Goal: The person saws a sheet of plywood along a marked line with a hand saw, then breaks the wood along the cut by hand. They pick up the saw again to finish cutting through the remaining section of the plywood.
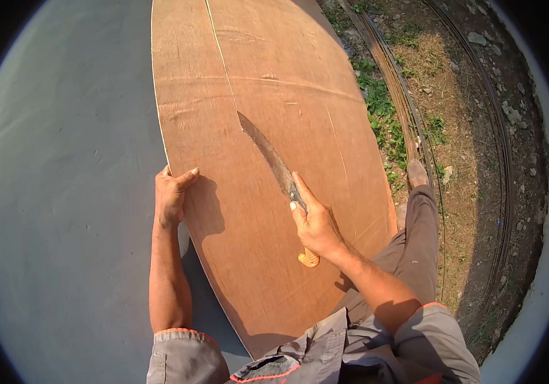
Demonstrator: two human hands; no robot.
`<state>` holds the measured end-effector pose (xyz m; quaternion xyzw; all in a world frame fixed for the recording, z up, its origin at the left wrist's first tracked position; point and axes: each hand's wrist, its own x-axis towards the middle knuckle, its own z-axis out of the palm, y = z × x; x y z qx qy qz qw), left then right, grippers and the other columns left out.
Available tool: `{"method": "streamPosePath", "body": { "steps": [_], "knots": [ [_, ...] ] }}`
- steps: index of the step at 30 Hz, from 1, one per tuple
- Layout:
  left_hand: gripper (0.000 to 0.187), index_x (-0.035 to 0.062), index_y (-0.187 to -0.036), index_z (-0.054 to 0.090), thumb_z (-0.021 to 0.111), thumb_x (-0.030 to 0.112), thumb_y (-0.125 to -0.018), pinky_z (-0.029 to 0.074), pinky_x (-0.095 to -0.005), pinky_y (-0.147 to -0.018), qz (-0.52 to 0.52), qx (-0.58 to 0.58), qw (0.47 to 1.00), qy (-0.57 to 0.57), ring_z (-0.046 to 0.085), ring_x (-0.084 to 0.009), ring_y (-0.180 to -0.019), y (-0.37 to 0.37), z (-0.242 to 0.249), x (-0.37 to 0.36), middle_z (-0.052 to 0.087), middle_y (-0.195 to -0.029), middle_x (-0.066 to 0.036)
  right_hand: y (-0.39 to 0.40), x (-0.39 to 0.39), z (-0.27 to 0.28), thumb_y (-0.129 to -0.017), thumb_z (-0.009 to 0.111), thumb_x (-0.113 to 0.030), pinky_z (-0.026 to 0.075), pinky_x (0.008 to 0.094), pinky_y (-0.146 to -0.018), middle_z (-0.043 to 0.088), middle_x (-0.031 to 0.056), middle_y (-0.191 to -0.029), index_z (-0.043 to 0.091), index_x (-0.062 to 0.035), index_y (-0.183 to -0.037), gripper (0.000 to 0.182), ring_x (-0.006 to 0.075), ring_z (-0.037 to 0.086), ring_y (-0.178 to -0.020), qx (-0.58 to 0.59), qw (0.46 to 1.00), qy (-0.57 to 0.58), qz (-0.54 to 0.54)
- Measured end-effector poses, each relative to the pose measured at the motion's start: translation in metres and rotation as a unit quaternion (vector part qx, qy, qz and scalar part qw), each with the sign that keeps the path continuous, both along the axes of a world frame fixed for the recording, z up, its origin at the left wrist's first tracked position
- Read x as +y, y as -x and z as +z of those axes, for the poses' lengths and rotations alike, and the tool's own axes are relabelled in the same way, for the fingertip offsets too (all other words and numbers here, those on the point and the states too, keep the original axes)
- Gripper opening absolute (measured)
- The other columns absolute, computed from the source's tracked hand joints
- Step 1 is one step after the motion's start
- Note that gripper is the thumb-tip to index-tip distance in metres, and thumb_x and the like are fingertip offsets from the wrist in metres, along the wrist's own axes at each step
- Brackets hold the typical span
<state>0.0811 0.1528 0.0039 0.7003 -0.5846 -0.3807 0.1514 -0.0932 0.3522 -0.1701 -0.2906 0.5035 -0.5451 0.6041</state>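
Grey concrete slab underfoot, dirt and grass alongside, with long steel rods on the ground. Large plywood sheet lying across the slab's edge, partly split along a cut line running from its far end. Rusty machete laid on the sheet, tip at the end of the cut. Right hand wrapped tight around the wooden handle, index finger stretched along the blade. Left hand gripping the sheet's left edge, fingers curled over it.
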Motion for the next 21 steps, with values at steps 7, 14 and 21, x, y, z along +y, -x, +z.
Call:
{"method": "streamPosePath", "body": {
  "steps": [7, 14, 21],
  "knots": [
    [0.029, -0.0065, -0.113, 0.066, 0.075, 0.006, -0.088, 0.057, -0.0375, -0.075, 0.043, -0.034, 0.998, 0.004, 0.069, -0.02, -0.083, 0.005, -0.004, 0.006, 0.072, -0.098, -0.013, -0.035, -0.017, -0.001, -0.101, 0.052, -0.009, 0.055, 0.046, -0.073, 0.068, 0.0333, -0.102, 0.032, -0.0015, -0.159, 0.063, 0.041, 0.072, -0.08, 0.043, 0.999, -0.017, -0.029],
    [0.025, -0.008, -0.112, 0.068, 0.072, 0.004, -0.09, 0.057, -0.0378, -0.074, 0.031, 0.004, 0.999, 0.008, 0.07, -0.0208, -0.082, 0.011, -0.005, 0.006, 0.073, -0.1, -0.015, -0.017, 0.069, 0.003, -0.099, 0.054, -0.004, 0.056, 0.0362, -0.075, 0.072, 0.0281, -0.112, 0.034, -0.004, -0.16, 0.065, 0.0287, 0.076, -0.086, 0.038, 0.998, 0.007, -0.044],
    [0.027, -0.0087, -0.113, 0.068, 0.072, 0.004, -0.09, 0.058, -0.0383, -0.072, 0.021, 0.013, 1.0, 0.018, 0.071, -0.0214, -0.08, 0.0, -0.014, 0.0, 0.074, -0.099, -0.015, -0.028, -0.001, -0.002, -0.099, 0.052, -0.008, 0.052, 0.0426, -0.063, 0.064, 0.0221, -0.072, 0.033, -0.0045, -0.16, 0.064, 0.0296, 0.065, -0.062, 0.027, 0.999, -0.03, -0.005]
  ]
}}
